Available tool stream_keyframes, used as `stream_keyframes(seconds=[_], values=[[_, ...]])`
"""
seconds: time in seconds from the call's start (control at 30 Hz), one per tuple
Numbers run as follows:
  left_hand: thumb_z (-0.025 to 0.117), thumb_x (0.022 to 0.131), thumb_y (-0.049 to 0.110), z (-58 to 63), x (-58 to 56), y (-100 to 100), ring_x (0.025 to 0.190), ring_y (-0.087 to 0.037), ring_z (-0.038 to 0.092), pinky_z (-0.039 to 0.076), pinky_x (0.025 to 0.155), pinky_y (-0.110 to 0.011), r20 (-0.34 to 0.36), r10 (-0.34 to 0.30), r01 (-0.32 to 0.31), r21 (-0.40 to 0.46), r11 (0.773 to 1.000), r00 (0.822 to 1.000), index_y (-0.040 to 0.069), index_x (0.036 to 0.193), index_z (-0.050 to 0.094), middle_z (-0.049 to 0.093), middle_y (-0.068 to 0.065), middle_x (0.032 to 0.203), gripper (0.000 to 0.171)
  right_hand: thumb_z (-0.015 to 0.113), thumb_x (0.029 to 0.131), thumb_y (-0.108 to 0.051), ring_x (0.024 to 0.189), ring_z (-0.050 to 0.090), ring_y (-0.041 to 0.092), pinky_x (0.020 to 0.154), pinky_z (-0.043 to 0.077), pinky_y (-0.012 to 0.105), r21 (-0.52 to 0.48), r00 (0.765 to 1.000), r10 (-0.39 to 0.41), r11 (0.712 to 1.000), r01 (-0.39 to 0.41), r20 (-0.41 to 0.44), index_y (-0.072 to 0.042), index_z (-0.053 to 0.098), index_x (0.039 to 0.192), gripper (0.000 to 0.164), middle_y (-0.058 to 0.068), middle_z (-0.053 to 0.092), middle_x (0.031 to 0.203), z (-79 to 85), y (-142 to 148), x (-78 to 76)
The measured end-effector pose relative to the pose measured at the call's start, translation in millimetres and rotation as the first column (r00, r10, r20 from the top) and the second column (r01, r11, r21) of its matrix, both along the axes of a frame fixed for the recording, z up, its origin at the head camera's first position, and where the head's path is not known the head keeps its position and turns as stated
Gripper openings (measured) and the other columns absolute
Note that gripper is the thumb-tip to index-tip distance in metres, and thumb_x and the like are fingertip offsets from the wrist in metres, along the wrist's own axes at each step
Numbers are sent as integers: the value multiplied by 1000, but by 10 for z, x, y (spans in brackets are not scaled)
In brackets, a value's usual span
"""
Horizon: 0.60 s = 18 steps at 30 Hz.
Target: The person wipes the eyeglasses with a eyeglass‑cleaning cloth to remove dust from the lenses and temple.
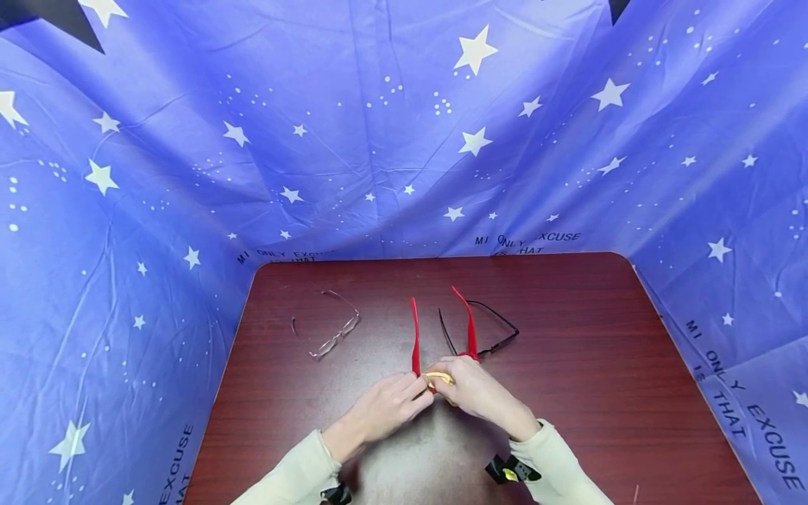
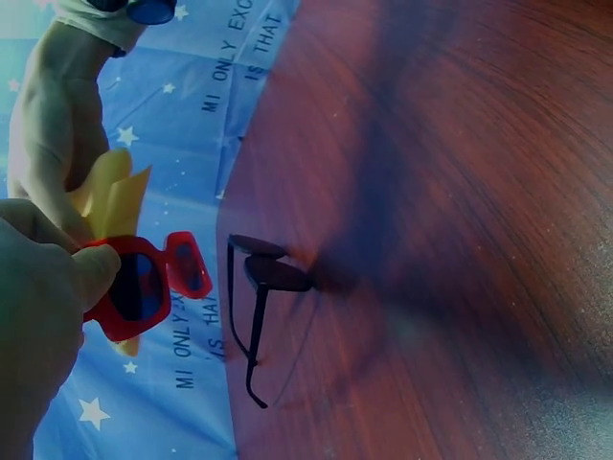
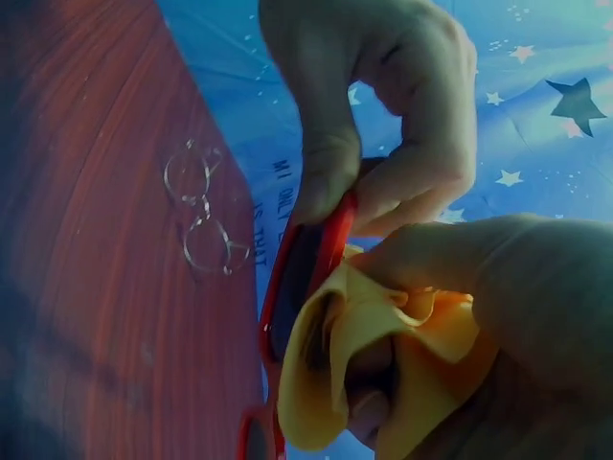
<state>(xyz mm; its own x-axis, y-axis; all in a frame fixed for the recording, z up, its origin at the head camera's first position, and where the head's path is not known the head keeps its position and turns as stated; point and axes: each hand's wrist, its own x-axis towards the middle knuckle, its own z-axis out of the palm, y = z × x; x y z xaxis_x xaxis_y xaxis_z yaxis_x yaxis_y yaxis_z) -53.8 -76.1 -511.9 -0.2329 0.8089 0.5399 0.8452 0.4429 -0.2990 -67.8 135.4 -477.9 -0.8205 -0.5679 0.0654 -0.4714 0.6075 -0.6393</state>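
My left hand (image 1: 388, 403) pinches a pair of red-framed sunglasses (image 2: 144, 292) by the outer edge of one dark lens, thumb on the rim. Both red temples stand unfolded, pointing away toward the far side of the table. Bunched in my right hand (image 1: 477, 389) is a yellow cloth (image 3: 311, 417), its folds lying against the lens from behind in the right wrist view. Part of the right fingers is hidden inside the cloth. The two hands meet close together over the near middle of the table.
Black-framed glasses (image 1: 505, 341) lie unfolded just beyond my right hand. Thin clear-lensed glasses (image 1: 344, 331) lie farther left. The dark red wooden table (image 1: 587, 365) is enclosed by a blue star-patterned curtain (image 1: 353, 161) at the back and both sides.
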Motion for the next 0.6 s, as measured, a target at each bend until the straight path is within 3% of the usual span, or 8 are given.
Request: stream_keyframes(seconds=[0.13, 0.23, 0.4, 0.6], values=[[53, 95, 17, -3, 7, 1, 82, -13, 58, 52, 72, -23, -7, 1, -1, -4, 1000, 1000, 15, 90, 61, 61, 2, 96, 10, 68, 87, 0, 70, 53, 7, 63, 45, 26, 34, 997, -79, 996, 80, -27, -5, 77, 95, 13, -3, 67, 82, -40, 29, 4], [53, 95, 17, -2, 9, 2, 82, -13, 59, 52, 72, -23, -2, 1, -1, 0, 1000, 1000, 15, 90, 61, 62, 2, 96, 9, 68, 87, -1, 70, 51, 7, 62, 44, 26, 38, 996, -92, 995, 92, -17, -6, 77, 95, 13, -4, 66, 82, -55, 36, 3], [54, 94, 18, -7, 8, 11, 84, -12, 59, 52, 75, -23, 10, -4, 4, -2, 1000, 1000, 16, 91, 62, 61, 3, 96, 8, 66, 93, -4, 72, 52, 4, 67, 45, 24, 10, 998, -42, 999, 42, 36, -8, 77, 96, 12, -8, 66, 81, -36, 19, 18], [54, 92, 16, -17, 15, 18, 83, -12, 58, 51, 74, -23, 5, -7, 7, 0, 1000, 1000, 15, 93, 62, 60, 2, 96, 9, 62, 94, -5, 73, 53, 0, 70, 46, 24, -28, 999, 38, 999, -37, 23, -9, 76, 96, 15, -9, 68, 82, 3, -15, 45]])
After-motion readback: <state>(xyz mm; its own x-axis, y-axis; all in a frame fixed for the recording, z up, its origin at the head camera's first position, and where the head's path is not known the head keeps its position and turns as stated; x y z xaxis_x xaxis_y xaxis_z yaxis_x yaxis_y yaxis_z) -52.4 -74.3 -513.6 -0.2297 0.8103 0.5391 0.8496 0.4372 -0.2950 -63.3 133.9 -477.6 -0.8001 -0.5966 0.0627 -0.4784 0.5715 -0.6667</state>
